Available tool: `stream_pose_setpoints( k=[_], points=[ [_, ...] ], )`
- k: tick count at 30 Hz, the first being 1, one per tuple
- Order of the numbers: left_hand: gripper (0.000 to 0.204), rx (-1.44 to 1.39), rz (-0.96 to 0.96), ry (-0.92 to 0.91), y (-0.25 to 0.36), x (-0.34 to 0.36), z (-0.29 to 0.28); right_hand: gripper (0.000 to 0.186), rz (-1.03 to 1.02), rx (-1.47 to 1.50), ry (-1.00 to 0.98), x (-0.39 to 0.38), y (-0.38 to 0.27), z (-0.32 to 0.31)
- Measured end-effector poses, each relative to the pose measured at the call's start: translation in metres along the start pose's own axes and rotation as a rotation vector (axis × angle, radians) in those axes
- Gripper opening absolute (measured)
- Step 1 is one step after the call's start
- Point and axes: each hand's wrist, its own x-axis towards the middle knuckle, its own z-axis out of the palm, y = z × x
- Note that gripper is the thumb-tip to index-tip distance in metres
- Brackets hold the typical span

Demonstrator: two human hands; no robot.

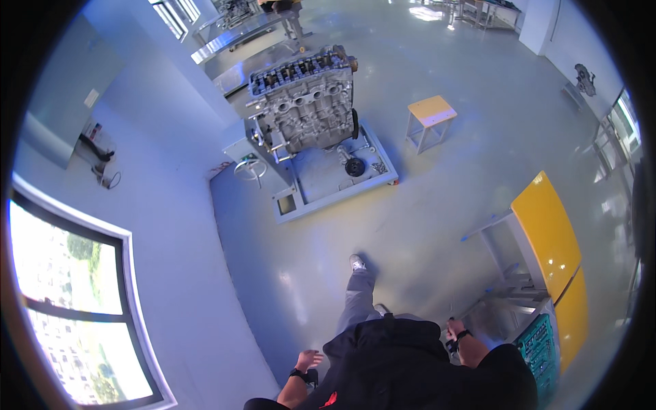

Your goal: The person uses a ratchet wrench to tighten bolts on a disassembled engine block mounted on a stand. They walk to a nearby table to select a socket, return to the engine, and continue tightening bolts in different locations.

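My left hand [309, 359] hangs low beside my body with its fingers loosely stretched and nothing in it. My right hand [454, 330] is down by my right side, its fingers curled; a small, thin thing seems to poke out, too small to name. Dark bands with small boxes sit on both wrists. Ahead stands a grey metal engine [311, 109], its top uncovered, on a wheeled frame stand [339, 199] with a handwheel [251, 170]. Neither hand touches it. Nearest my right hand is a green tool tray [538, 348].
Yellow-topped tables [547, 225] stand at the right. A wooden-topped stool [432, 111] is beyond the engine's right side. A wall with a window [75, 301] runs along the left. Another person [287, 14] is at a far bench. My foot [357, 262] is forward on the floor.
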Motion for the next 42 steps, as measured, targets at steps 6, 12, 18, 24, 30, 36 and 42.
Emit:
stream_pose_setpoints(
  k=[6, 12, 18, 24, 30, 36, 42],
  points=[
    [0.032, -0.253, 0.124, -0.599, 0.047, 0.098, -0.082, 0.021, -0.125, -0.489, -0.130, -0.031, 0.056, 0.061],
    [0.027, -0.227, 0.204, -0.206, 0.280, 0.179, -0.027, 0.024, -0.888, -0.325, 0.092, -0.060, -0.052, 0.097],
    [0.014, -0.114, 0.397, -0.375, 0.517, 0.172, 0.084, 0.025, -0.334, 0.221, 0.134, -0.132, -0.223, 0.084],
    [0.021, 0.310, 0.518, -0.091, 0.574, 0.140, 0.162, 0.020, -0.388, 0.218, 0.166, -0.109, -0.268, 0.059],
    [0.023, 0.149, 0.203, -0.054, 0.483, 0.164, 0.128, 0.017, -0.129, 0.109, 0.060, -0.050, -0.293, 0.019],
    [0.026, 0.074, -0.100, 0.062, 0.433, 0.096, 0.145, 0.025, -0.313, -0.060, 0.007, 0.005, -0.425, -0.026],
    [0.026, 0.162, 0.176, 0.225, 0.509, 0.068, 0.274, 0.022, -0.388, -0.095, -0.016, 0.084, -0.612, -0.068]
  ],
)
